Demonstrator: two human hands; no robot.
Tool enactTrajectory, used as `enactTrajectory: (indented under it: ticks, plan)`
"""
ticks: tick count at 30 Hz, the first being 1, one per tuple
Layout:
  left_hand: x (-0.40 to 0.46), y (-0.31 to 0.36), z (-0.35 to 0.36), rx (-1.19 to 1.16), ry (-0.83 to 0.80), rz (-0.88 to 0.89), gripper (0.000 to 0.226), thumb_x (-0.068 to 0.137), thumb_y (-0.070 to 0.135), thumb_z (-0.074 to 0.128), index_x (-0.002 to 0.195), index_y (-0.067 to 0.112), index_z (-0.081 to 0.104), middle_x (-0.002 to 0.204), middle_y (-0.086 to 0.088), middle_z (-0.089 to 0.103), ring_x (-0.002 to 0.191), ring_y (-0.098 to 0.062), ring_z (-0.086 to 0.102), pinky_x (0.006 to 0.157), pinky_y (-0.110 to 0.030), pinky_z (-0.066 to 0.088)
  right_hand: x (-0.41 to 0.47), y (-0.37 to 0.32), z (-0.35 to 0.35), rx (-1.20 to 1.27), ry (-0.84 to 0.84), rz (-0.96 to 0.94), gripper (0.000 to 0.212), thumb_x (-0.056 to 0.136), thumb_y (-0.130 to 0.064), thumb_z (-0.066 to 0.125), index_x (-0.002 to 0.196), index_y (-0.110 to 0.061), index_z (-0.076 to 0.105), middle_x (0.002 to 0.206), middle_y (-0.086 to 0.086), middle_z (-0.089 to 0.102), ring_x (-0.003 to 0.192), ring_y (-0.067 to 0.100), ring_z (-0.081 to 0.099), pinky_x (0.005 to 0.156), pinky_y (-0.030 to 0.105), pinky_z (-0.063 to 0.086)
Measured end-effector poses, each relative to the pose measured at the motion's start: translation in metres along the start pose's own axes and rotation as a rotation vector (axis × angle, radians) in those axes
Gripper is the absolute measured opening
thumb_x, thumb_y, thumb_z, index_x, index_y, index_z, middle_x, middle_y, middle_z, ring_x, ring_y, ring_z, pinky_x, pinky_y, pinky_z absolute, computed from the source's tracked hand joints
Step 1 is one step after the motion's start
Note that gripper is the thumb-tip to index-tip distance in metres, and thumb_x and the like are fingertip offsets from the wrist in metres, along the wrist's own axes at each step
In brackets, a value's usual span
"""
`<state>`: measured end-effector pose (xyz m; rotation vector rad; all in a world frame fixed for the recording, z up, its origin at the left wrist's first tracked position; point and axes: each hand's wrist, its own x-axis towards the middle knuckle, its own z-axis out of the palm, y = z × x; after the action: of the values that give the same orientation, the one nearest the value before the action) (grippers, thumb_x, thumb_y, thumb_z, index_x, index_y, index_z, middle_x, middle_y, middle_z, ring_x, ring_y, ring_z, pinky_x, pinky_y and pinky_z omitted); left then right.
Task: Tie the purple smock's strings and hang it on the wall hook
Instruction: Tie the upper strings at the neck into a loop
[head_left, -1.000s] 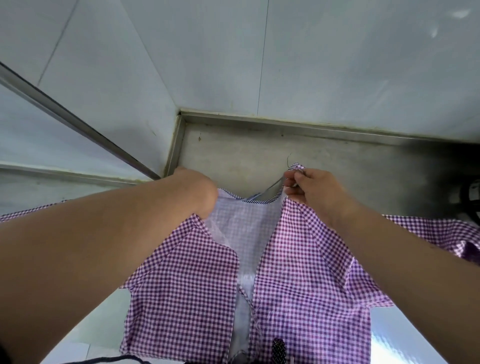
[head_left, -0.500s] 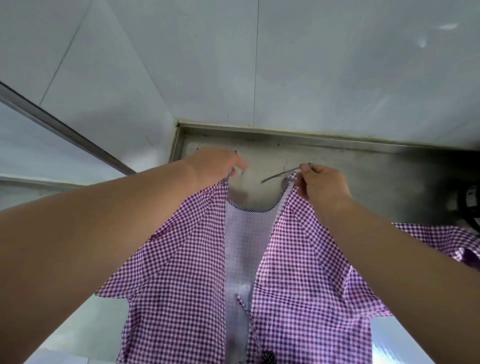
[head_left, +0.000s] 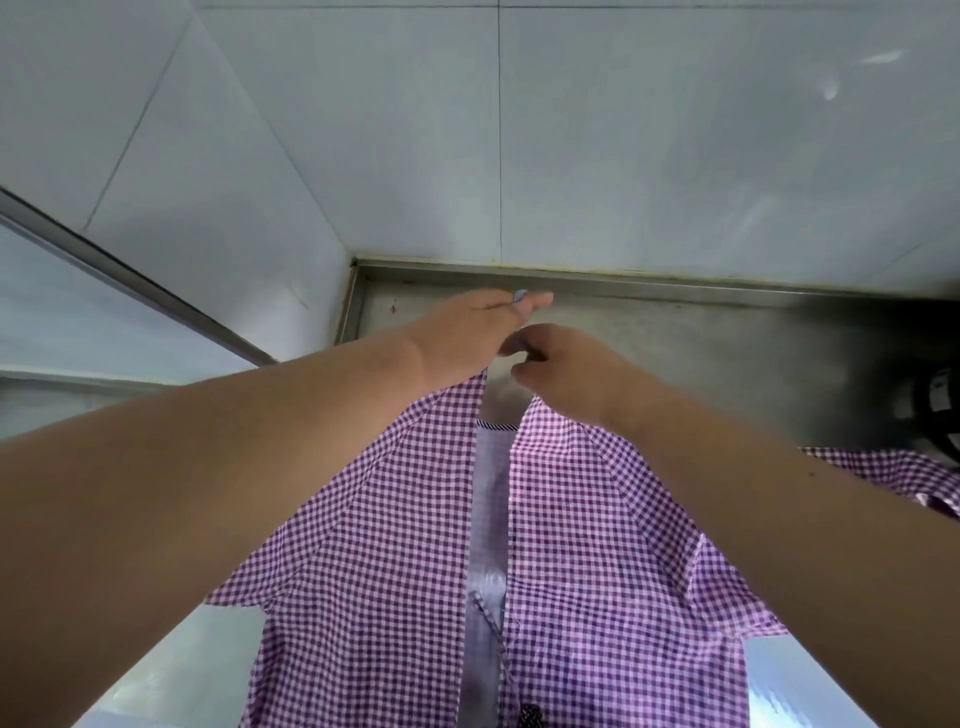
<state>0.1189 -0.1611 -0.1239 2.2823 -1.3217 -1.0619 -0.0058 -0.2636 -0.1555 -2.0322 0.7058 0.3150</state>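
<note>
The purple gingham smock lies spread on a steel counter, back opening facing up with pale lining showing down the middle. My left hand pinches the left neck corner, a bit of string showing at its fingertips. My right hand grips the right neck corner close beside it. Both hands nearly touch above the collar. A lower tie string lies loose along the opening. No wall hook is in view.
White tiled walls meet in a corner behind the counter. A metal rail runs diagonally along the left wall. A dark round object sits at the right edge. The smock's sleeve drapes toward it.
Both hands have come together at the neck, closing the gap between the two back edges. The hands and collar have also shifted farther toward the wall.
</note>
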Motion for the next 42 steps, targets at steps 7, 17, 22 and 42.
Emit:
enactTrajectory:
  ticks: [7, 17, 22, 42]
  plan:
    - [0.001, -0.004, 0.011, 0.057, 0.020, -0.108, 0.039, 0.112, 0.041, 0.033, 0.103, 0.020, 0.064, 0.080, 0.005, 0.060, 0.073, -0.010, 0.054, 0.063, -0.025, 0.039, -0.005, 0.008, 0.012, 0.193, 0.158, -0.014, 0.022, 0.099, -0.017, 0.060, 0.120, -0.024, 0.062, 0.083, -0.009, 0.062, 0.055, 0.002, 0.054, 0.044, 0.013, 0.040]
    - [-0.003, -0.002, 0.007, 0.189, -0.155, -0.142, 0.033, 0.110, 0.030, 0.041, 0.089, 0.015, 0.061, 0.078, 0.005, 0.055, 0.076, -0.013, 0.055, 0.068, -0.024, 0.039, -0.008, 0.009, 0.011, -0.116, 0.104, -0.064, 0.036, 0.102, -0.010, 0.048, 0.115, -0.025, 0.078, 0.087, -0.007, 0.068, 0.061, 0.014, 0.060, 0.051, 0.022, 0.050]
    - [-0.001, -0.003, 0.004, 0.246, -0.207, -0.129, 0.025, 0.105, 0.016, 0.047, 0.083, 0.018, 0.059, 0.082, 0.003, 0.054, 0.085, -0.018, 0.051, 0.082, -0.028, 0.043, -0.006, 0.015, 0.016, 0.060, 0.177, -0.021, 0.038, 0.103, -0.005, 0.051, 0.129, -0.028, 0.067, 0.088, -0.007, 0.060, 0.057, 0.010, 0.052, 0.046, 0.019, 0.043]
    - [0.003, -0.028, 0.012, 0.002, -0.101, -0.305, 0.029, 0.104, 0.020, 0.054, 0.128, 0.015, 0.069, 0.123, -0.004, 0.068, 0.117, -0.024, 0.063, 0.098, -0.038, 0.050, -0.012, 0.024, 0.018, 0.855, 0.288, 0.198, 0.028, 0.107, -0.029, 0.055, 0.094, -0.024, 0.080, 0.094, -0.007, 0.070, 0.068, 0.011, 0.049, 0.062, 0.027, 0.045]
